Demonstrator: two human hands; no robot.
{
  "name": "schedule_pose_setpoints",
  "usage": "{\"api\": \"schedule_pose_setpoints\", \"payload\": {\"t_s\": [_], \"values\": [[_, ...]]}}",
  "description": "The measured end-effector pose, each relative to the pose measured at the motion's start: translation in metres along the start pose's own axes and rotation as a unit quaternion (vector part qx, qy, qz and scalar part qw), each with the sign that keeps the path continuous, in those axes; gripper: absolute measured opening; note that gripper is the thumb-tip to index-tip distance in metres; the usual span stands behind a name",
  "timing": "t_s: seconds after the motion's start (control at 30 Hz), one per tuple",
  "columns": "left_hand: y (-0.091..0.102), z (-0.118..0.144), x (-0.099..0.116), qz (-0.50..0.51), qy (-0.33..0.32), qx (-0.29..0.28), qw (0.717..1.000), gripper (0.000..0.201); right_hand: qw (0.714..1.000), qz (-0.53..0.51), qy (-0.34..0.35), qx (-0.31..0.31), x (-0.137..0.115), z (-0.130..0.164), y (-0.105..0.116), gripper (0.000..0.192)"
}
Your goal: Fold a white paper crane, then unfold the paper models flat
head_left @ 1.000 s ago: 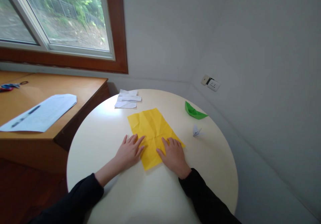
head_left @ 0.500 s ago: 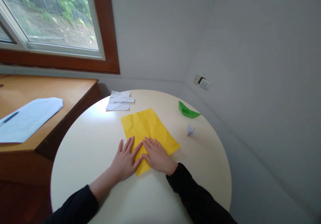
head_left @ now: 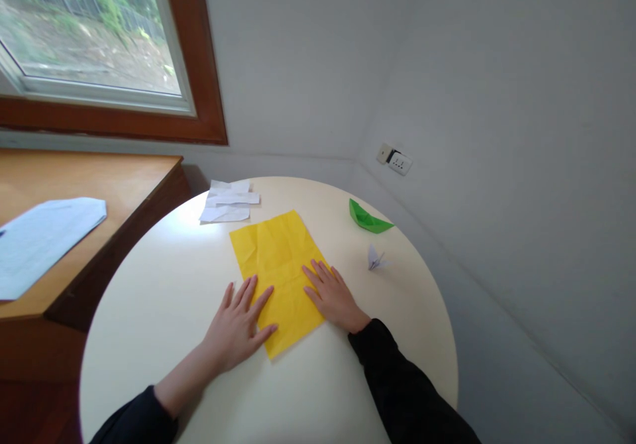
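Head view: left hand point(head_left: 237, 325) and right hand point(head_left: 334, 296) lie flat, fingers spread, gripping nothing, on creased yellow paper point(head_left: 278, 265); green paper boat point(head_left: 368, 218), small white paper figure point(head_left: 374, 258) and white scraps point(head_left: 226, 202) lie nearby.

Both arms reach forward in dark long sleeves, the left sleeve pushed up so the bare forearm shows. The left hand point(head_left: 237, 328) lies palm down, fingers spread and pointing up and to the right. The right hand point(head_left: 332, 296) also lies flat, palm down, its fingers close together and pointing up and to the left. The two hands are apart, not touching.
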State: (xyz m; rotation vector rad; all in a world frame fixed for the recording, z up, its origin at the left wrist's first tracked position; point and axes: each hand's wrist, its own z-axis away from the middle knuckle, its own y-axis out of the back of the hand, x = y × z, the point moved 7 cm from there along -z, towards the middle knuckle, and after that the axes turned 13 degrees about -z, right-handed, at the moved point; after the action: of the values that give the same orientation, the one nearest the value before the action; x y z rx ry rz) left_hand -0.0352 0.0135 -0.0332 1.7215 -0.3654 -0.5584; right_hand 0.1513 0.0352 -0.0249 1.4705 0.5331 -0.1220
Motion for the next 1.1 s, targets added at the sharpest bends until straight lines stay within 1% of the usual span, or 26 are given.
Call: {"api": "schedule_pose_setpoints", "payload": {"t_s": [0.1, 0.2, 0.4, 0.6, 0.7, 0.8, 0.97, 1.1], "values": [[0.000, 0.003, -0.006, 0.004, 0.001, -0.004, 1.000, 0.068, 1.000, 0.014, -0.020, 0.013, 0.015, 0.000, 0.004, 0.049], [0.000, 0.005, -0.010, 0.010, 0.003, -0.004, 1.000, 0.068, 0.999, 0.020, -0.021, 0.024, 0.022, 0.000, 0.005, 0.049], [0.002, 0.006, -0.012, 0.019, -0.001, -0.004, 1.000, 0.067, 0.999, 0.018, -0.007, 0.042, 0.021, 0.000, 0.004, 0.048], [0.004, 0.007, -0.012, 0.025, 0.001, 0.002, 1.000, 0.059, 0.999, 0.006, -0.016, 0.033, 0.022, 0.000, 0.004, 0.048], [0.004, 0.006, -0.014, 0.034, 0.016, -0.004, 0.999, 0.054, 0.999, -0.010, -0.019, 0.036, 0.024, -0.001, 0.004, 0.050], [0.005, 0.006, -0.017, 0.057, 0.034, -0.009, 0.998, 0.052, 0.998, -0.033, -0.018, 0.051, 0.026, -0.001, 0.005, 0.053], [0.009, 0.006, -0.022, 0.108, 0.050, 0.021, 0.993, 0.046, 0.993, -0.070, -0.008, 0.096, 0.031, -0.002, 0.007, 0.055], [0.011, 0.006, -0.026, 0.144, 0.057, 0.045, 0.987, 0.041, 0.991, -0.082, -0.006, 0.105, 0.033, -0.002, 0.007, 0.054]]}}
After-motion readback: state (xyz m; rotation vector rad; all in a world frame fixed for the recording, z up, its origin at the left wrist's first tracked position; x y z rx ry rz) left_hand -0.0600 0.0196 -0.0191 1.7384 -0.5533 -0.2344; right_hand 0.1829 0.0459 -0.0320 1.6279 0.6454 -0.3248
